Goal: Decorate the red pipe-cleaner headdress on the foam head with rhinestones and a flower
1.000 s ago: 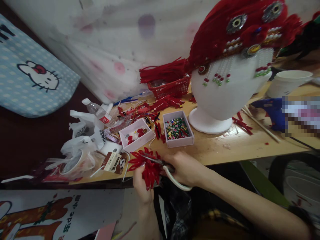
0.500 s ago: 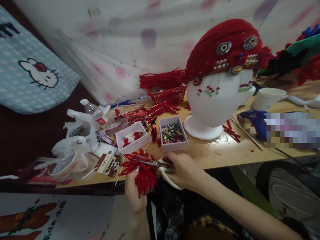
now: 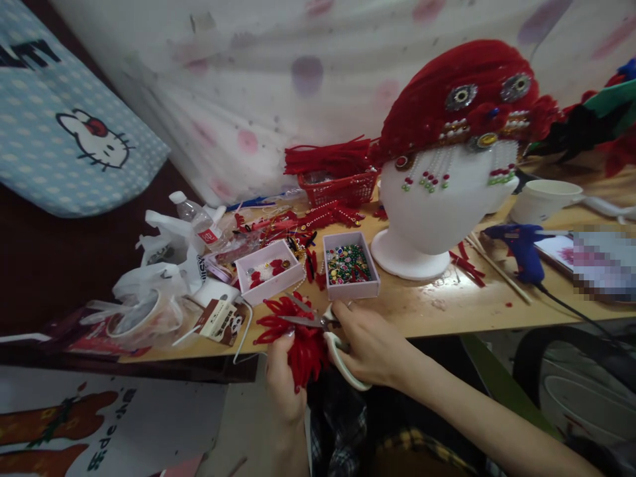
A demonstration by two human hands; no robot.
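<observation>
My left hand [image 3: 285, 381] grips a bushy red chenille-stem flower [image 3: 305, 354] at the table's front edge, thumb pressed on its loops. In my right hand [image 3: 372, 341] is a pair of scissors [image 3: 342, 361] with white handles. Their blades are parted and lie over the flower's top, pointing left. Just beyond stand a small white box of green and coloured beads [image 3: 376, 289] and another white box [image 3: 271, 289] with red pieces and pearls. Behind them a white foam head [image 3: 422, 225] wears a red beaded headdress [image 3: 447, 99].
A red basket [image 3: 342, 192] of red chenille stems stands at the back. Right of the head are a blue glue gun [image 3: 524, 255] with its cord, a paper cup [image 3: 546, 199] and wooden sticks [image 3: 501, 268]. Plastic bags and a bottle [image 3: 203, 222] crowd the left.
The scissor blades have opened wider over the red flower. Both hands sit slightly further right in the picture, as the whole view has shifted.
</observation>
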